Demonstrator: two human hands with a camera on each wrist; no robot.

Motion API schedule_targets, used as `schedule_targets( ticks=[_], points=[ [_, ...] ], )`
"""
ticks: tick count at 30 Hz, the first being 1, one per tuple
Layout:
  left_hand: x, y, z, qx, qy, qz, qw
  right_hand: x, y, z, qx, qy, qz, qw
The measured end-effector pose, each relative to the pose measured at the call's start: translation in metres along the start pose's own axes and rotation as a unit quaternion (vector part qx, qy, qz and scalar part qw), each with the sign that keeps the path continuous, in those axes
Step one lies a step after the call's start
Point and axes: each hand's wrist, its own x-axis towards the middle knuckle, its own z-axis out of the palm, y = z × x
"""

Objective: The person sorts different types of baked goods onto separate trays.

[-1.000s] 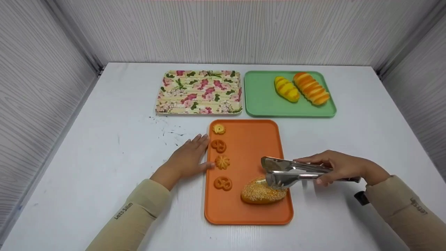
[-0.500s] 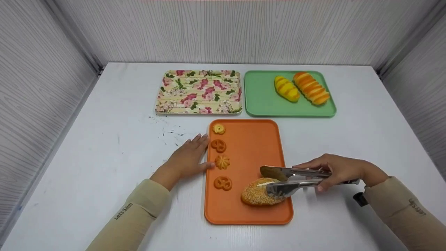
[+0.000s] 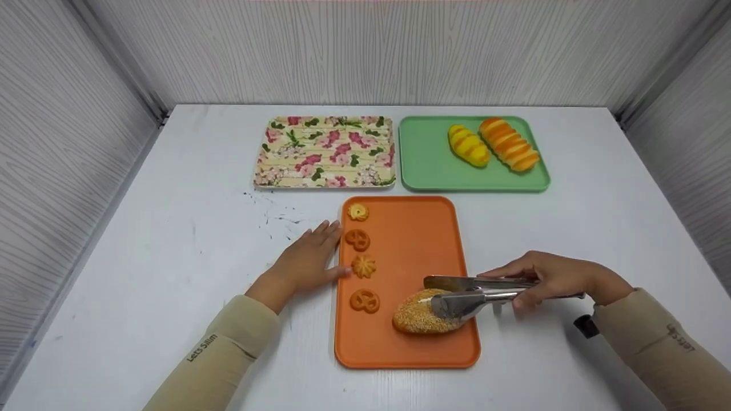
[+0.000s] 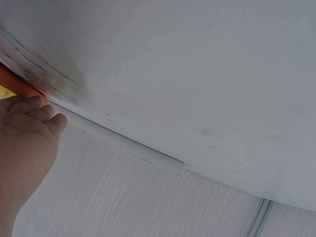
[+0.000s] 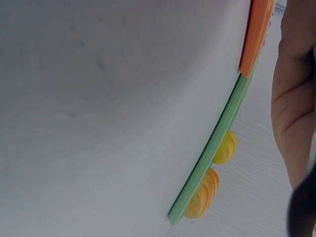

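Note:
My right hand [image 3: 551, 281] holds metal tongs [image 3: 491, 294] over the right edge of the orange tray [image 3: 405, 240]. One tong blade overlaps the near right side of a sesame-topped bread roll [image 3: 420, 317]; the other lies along its far side. My left hand [image 3: 305, 257] rests flat with fingers spread at the tray's left edge, its thumb reaching over the rim towards a star-shaped cookie [image 3: 364, 266]. In the left wrist view that hand [image 4: 29, 128] touches the orange rim. In the right wrist view only part of the right hand [image 5: 296, 98] shows, and the tongs are hidden.
Down the orange tray's left side lie a round cookie [image 3: 358, 212] and two pretzels [image 3: 364, 301]. Behind stands a floral tray [image 3: 325, 151]. Beside it, a green tray [image 3: 428, 154] bears a yellow bread [image 3: 468, 146] and an orange striped loaf [image 3: 509, 145]. Walls enclose the table.
The tongs have come down and towards me, their blades now on either side of the sesame roll. The left hand stays at the tray's edge.

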Motion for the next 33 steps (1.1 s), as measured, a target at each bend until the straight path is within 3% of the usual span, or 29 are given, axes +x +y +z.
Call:
schedule_targets(
  ticks=[16,27,33],
  points=[
    [-0.001,0.001,-0.002,0.003,-0.005,-0.008,0.9999,0.011,-0.009,-0.023,-0.045,0.042,-0.047,0.9970],
    [-0.001,0.001,-0.002,-0.001,0.004,-0.002,1.0000,0.022,-0.006,-0.042,-0.075,0.105,-0.025,0.9913],
    [-0.001,0.001,-0.001,-0.005,0.006,-0.007,0.9999,0.027,-0.005,-0.052,-0.060,0.143,-0.023,0.9876]
  ],
)
